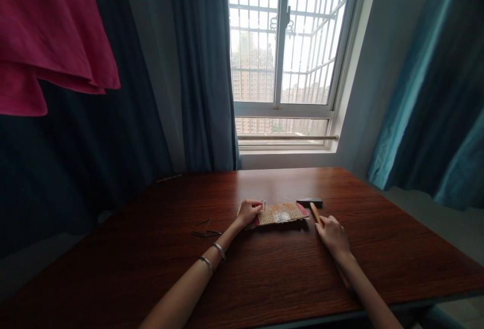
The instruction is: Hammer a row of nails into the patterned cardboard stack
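Observation:
A small perforated board (282,213) with a red edge lies flat on the dark wooden table (159,263). My left hand (247,212) rests at the board's left end, fingers pinched on a thin upright nail (263,204) that stands on the board. My right hand (333,235) is closed round the wooden handle of a hammer (314,210), whose dark head lies on the table just right of the board. Two bracelets (212,257) circle my left wrist.
Several loose nails (206,229) lie on the table left of my left arm. A window with teal curtains faces the table's far edge. Red fabric (49,36) hangs at the upper left. The table's front edge runs near my elbows.

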The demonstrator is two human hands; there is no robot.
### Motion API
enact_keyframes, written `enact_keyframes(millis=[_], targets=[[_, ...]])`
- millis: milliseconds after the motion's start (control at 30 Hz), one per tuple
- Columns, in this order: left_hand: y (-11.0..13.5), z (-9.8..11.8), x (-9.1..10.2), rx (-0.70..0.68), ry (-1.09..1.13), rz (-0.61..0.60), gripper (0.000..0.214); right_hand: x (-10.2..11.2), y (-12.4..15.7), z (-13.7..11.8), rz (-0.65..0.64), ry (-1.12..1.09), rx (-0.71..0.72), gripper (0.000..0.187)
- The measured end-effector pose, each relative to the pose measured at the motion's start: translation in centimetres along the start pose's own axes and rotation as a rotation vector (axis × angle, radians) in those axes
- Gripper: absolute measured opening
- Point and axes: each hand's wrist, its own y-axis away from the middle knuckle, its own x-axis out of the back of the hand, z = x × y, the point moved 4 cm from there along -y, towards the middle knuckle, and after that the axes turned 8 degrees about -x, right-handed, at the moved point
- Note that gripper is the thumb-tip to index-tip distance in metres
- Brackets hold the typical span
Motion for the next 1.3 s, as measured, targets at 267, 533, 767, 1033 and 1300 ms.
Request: enact_keyframes(millis=[267,533,767,1033,1300], targets=[[0.2,-0.3,-0.1,0.023,-0.037,-0.003,0.029,0.2,0.1,-0.1,-0.015,0.005,-0.016,0.028],[0.0,0.0,-0.1,-0.001,-0.057,-0.006,0.026,0.6,-0.3,0.1,-0.056,-0.115,-0.020,0.025],[0.3,0.4,0.0,-0.051,-0.037,-0.002,0.025,4.4,-2.0,-1.7,-0.043,-0.471,-0.098,0.037],[0.6,0.4,0.0,0.010,-0.057,0.003,0.026,8.5,-2.9,-8.5,-0.398,-1.121,-0.155,0.048],[0.6,0.7,0.1,-0.063,-0.038,-0.015,0.026,8.5,-0.6,-14.6,-0.989,-1.500,-0.155,0.028]])
